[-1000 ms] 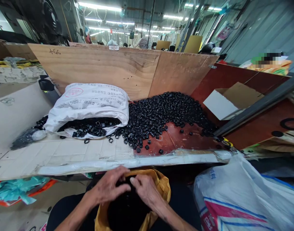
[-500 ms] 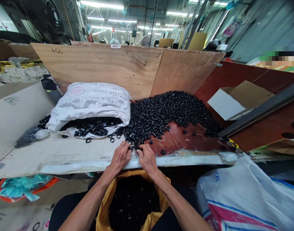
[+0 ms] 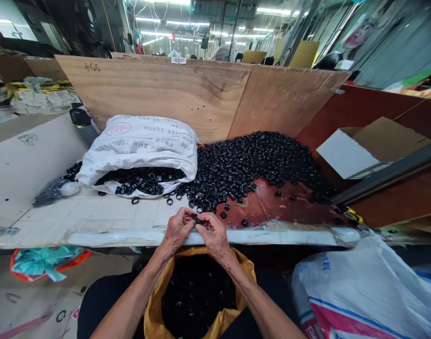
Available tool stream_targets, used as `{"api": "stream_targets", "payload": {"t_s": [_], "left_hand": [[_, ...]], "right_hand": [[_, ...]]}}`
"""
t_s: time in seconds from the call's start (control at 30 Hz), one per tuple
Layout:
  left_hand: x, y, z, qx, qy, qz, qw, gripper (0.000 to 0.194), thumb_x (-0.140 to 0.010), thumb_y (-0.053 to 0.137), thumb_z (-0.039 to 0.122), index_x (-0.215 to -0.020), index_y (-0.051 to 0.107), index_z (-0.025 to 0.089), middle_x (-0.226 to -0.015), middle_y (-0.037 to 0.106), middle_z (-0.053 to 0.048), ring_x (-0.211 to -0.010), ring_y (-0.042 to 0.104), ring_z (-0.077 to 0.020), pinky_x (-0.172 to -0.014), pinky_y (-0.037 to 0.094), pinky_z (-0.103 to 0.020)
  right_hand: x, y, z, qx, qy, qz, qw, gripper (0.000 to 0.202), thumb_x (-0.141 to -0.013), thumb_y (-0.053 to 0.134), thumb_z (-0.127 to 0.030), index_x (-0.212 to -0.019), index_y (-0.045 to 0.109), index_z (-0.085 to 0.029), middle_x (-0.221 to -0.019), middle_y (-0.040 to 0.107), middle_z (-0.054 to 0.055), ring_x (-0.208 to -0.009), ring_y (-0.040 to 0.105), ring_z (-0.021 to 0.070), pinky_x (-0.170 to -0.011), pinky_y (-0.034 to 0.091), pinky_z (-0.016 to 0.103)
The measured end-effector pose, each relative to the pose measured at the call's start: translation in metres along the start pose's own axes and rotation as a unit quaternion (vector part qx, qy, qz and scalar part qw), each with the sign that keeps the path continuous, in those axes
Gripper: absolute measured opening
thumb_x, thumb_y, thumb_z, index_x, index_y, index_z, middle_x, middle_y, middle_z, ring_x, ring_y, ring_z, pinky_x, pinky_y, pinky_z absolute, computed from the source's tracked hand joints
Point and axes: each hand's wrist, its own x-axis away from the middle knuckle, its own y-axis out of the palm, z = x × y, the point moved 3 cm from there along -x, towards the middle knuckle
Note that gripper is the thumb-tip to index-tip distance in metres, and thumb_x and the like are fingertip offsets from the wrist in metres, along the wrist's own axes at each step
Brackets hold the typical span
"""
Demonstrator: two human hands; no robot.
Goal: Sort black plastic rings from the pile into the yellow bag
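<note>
Left hand (image 3: 178,230): thumb and fingers pinch a small black bit (image 3: 197,220), just past the far rim of the yellow bag (image 3: 153,308). The fingers hide most of it, and a weak pinch could let it slip.

Right hand (image 3: 214,235): pinches at the same spot, fingertips close to the left ones. I can't tell if both share one bit or have one each (it is black on black). If they bump, a bit could pop out and miss the yellow bag.

White sack (image 3: 144,136): on its side, past the yellow bag and to its left, black bits in its mouth. A knock could make more roll out.

Loose ring (image 3: 169,201): past the yellow bag, a little left. A wrist brushing by could flick it away.

Yellow bag: mouth open, dark bits inside. Its soft rim could fold in if something leans on it, and then bits would bounce off.

Black heap (image 3: 264,155): past the yellow bag and to its right. Pulling from the bottom might start a slide.

Stray bit (image 3: 244,222): nearer the yellow bag, to its right, close to the table edge (image 3: 257,237). A nudge could tip it over.
</note>
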Motion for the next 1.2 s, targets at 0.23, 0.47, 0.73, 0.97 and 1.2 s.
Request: {"api": "stream_targets", "payload": {"t_s": [0.23,0.47,0.73,0.97,1.2], "left_hand": [[-0.001,-0.005,0.012,0.126,-0.075,-0.039,0.988,0.036,-0.073,0.081,0.032,-0.103,0.07,0.015,-0.088,0.075,-0.003,-0.078,0.069,-0.0153,-0.078,0.057,-0.028],[0.0,-0.01,0.012,0.172,-0.084,-0.048,0.98,0.038,-0.075,0.083,0.032,-0.106,0.072,0.016,-0.093,0.078,-0.006,-0.082,0.072,-0.0178,-0.081,0.056,-0.029],[0.0,-0.014,0.014,0.215,-0.084,-0.041,0.972,0.035,-0.071,0.085,0.026,-0.099,0.067,0.016,-0.091,0.076,-0.003,-0.081,0.07,-0.0156,-0.079,0.053,-0.026],[0.003,-0.012,0.018,0.178,-0.067,-0.035,0.981,0.028,-0.07,0.083,0.021,-0.095,0.073,0.016,-0.09,0.075,-0.002,-0.082,0.068,-0.0145,-0.081,0.054,-0.025],[0.006,-0.009,0.019,0.155,-0.057,-0.023,0.986,0.029,-0.067,0.086,0.026,-0.092,0.073,0.016,-0.088,0.075,-0.002,-0.08,0.069,-0.016,-0.08,0.056,-0.027]], "right_hand": [[0.007,0.0,0.012,-0.081,0.049,-0.019,0.995,0.022,-0.093,0.064,-0.033,-0.111,0.067,-0.021,-0.112,0.069,0.008,-0.095,0.07,0.0217,-0.087,0.059,0.035],[0.002,-0.005,-0.001,-0.151,0.081,-0.036,0.984,0.023,-0.093,0.064,-0.038,-0.107,0.067,-0.021,-0.115,0.068,0.01,-0.089,0.072,0.0221,-0.086,0.062,0.038],[-0.008,-0.003,-0.011,-0.046,0.058,0.029,0.997,0.023,-0.091,0.064,-0.036,-0.108,0.066,-0.02,-0.1,0.07,0.008,-0.085,0.069,0.0208,-0.08,0.06,0.034],[-0.018,-0.004,-0.034,0.046,-0.048,-0.004,0.998,0.014,-0.094,0.058,-0.023,-0.096,0.071,-0.02,-0.098,0.069,0.007,-0.09,0.066,0.0198,-0.08,0.055,0.031],[-0.011,-0.001,-0.021,0.104,-0.042,0.015,0.994,0.021,-0.097,0.059,-0.028,-0.113,0.07,-0.02,-0.099,0.07,0.008,-0.087,0.067,0.02,-0.078,0.057,0.032]]}}
